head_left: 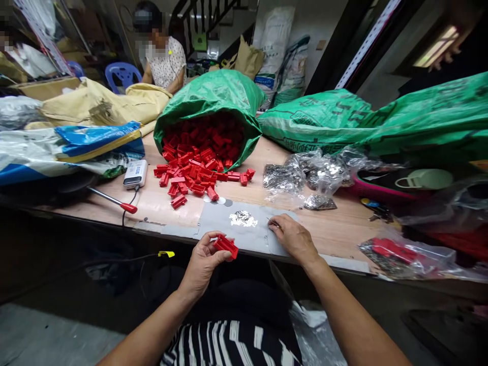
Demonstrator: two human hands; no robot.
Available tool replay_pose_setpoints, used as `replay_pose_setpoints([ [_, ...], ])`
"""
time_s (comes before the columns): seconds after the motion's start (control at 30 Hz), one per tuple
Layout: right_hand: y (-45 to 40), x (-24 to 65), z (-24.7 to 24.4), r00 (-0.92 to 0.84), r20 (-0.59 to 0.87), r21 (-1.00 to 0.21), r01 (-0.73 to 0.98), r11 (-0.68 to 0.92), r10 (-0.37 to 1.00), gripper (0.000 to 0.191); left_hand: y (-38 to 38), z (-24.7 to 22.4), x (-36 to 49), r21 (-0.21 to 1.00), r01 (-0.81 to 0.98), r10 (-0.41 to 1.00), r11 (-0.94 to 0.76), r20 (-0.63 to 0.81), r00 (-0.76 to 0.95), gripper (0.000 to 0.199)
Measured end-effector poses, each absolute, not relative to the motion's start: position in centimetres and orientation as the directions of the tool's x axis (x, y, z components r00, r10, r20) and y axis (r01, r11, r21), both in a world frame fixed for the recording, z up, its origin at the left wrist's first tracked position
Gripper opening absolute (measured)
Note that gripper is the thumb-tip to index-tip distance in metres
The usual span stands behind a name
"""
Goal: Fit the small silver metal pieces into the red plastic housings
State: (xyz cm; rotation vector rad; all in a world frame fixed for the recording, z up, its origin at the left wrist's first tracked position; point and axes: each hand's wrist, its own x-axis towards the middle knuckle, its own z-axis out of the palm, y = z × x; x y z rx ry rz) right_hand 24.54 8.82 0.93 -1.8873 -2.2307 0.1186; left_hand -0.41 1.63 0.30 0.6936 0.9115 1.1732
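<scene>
In my left hand (204,262), fingers and thumb pinch a small red plastic box-shaped part (225,248), its hollow side showing, just off the table's front edge. My right hand (293,236) rests on the grey mat (213,218) with fingers closed. A thin metal piece (273,222) pokes out from its fingertips; its exact kind is too small to make out. Between the hands, a little pile of shiny small metal pieces (243,218) lies on the mat. Beyond it, many loose red parts (196,175) spill from a green woven sack (217,91).
Clear bags of metal pieces (284,178) lie to the right, near a pink-rimmed basket (366,188). A red-tipped rod (127,207) and a white power bank (135,174) with a cable are at left. A person (165,61) sits across the table. Green sacks (316,119) line the back right.
</scene>
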Motion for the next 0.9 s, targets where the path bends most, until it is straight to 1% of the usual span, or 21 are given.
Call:
replay_pose_setpoints([
  [0.13,9.1,24.7,1.0,-0.198,0.1,-0.171,0.962,0.213,0.975,0.012,1.6,0.7,-0.2,0.865,-0.448,0.974,0.225,-0.206,0.091,0.042],
  [0.2,9.2,24.8,0.9,-0.196,0.148,-0.186,0.957,0.222,0.969,0.013,1.4,0.7,-0.1,0.898,-0.398,0.982,0.189,-0.182,0.056,0.042],
  [0.27,9.4,24.7,0.8,-0.166,0.216,-0.24,0.946,0.217,0.962,0.013,1.3,0.6,0.0,0.934,-0.325,0.989,0.146,-0.149,0.015,0.04],
  [0.33,9.6,24.5,0.8,-0.119,0.246,-0.355,0.912,0.204,0.962,0.013,1.1,0.5,0.0,0.964,-0.246,0.994,0.099,-0.107,-0.018,0.039],
  [0.43,9.3,23.4,1.3,-0.097,0.212,-0.6,0.773,0.208,0.972,0.016,1.1,0.4,0.1,0.989,-0.142,0.998,0.05,-0.056,-0.038,0.038],
  [0.5,8.7,22.3,1.7,-0.144,0.188,-0.737,0.633,0.237,0.972,0.019,1.2,0.5,0.2,0.997,-0.075,0.999,0.013,-0.017,-0.043,0.038],
  [0.57,7.9,20.9,2.2,-0.208,0.178,-0.814,0.518,0.262,0.962,0.021,1.4,0.6,0.3,1.0,-0.022,0.998,-0.022,0.021,-0.053,0.041],
  [0.63,7.0,19.6,2.6,-0.239,0.177,-0.842,0.466,0.273,0.955,0.022,1.6,0.8,0.4,0.999,0.002,0.997,-0.033,0.033,-0.067,0.043],
  [0.7,6.1,18.5,2.9,-0.256,0.178,-0.843,0.458,0.281,0.95,0.021,1.7,0.8,0.4,1.0,0.011,0.997,-0.024,0.024,-0.072,0.043],
  [0.9,4.7,17.2,3.5,-0.344,0.213,-0.767,0.521,0.374,0.915,0.014,1.8,0.8,0.1,0.997,0.061,0.995,-0.049,0.054,-0.083,0.039],
])
